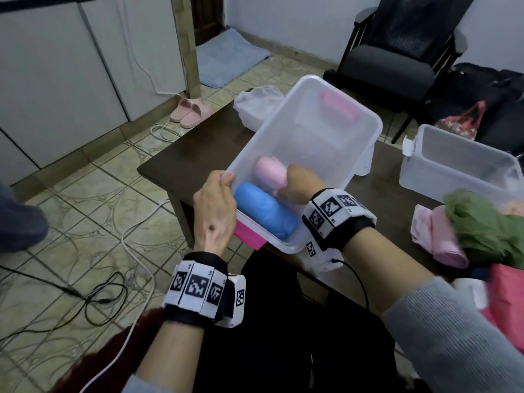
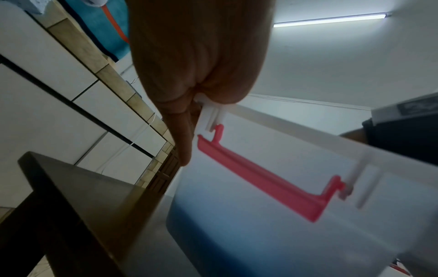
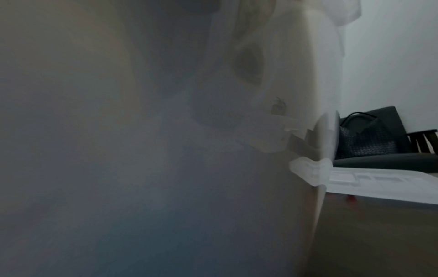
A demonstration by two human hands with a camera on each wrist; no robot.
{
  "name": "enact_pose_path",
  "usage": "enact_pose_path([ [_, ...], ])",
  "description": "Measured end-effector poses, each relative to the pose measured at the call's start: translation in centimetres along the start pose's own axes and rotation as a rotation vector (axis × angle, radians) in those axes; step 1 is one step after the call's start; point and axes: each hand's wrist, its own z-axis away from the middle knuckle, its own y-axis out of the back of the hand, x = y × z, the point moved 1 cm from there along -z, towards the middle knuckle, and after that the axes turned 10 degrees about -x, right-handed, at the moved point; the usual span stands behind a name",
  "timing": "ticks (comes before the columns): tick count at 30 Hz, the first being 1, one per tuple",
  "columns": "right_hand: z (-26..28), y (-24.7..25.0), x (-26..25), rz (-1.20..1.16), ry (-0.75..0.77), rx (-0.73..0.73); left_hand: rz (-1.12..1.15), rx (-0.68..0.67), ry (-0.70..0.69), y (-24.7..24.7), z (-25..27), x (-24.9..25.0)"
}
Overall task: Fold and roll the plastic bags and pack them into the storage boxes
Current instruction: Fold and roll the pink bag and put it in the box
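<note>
translucent storage box (image 1: 348, 131), frame centre: light, stiff; left hand (image 1: 217, 211) clamps its near rim. pink bag roll (image 1: 269, 174) inside beside blue roll (image 1: 263, 212): soft, slippery; right hand (image 1: 302, 185) on it, grip hidden.

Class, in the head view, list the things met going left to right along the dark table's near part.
Left hand → blue rolled bag → right hand → pink rolled bag on the table → green crumpled bag.

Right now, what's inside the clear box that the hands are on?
Inside the clear box: a blue roll nearest the person and a pink roll beyond it, with the right hand on the pink one. Whatever lies under that hand is covered.
</note>
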Motion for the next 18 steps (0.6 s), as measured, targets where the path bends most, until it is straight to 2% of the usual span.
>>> enact_pose_path([
  [4, 0.1, 0.1, 0.5, -0.038, 0.028, -0.120, 0.018, 0.006, -0.011, -0.2, 0.2, -0.2],
  [9, 0.6, 0.2, 0.7, -0.179, 0.094, -0.019, 0.023, 0.004, -0.036, -0.3, 0.4, -0.2],
  [15, 1.0, 0.5, 0.6, -0.024, 0.133, -0.131, 0.026, 0.003, -0.008, -0.5, 0.3, 0.0],
  [16, 1.1, 0.5, 0.5, -0.033, 0.162, -0.075, 0.021, 0.000, -0.005, -0.5, 0.2, 0.1],
  [18, 1.5, 0.7, 0.2, -0.053, 0.261, 0.203, 0.004, -0.010, 0.004, -0.6, -0.1, 0.4],
])
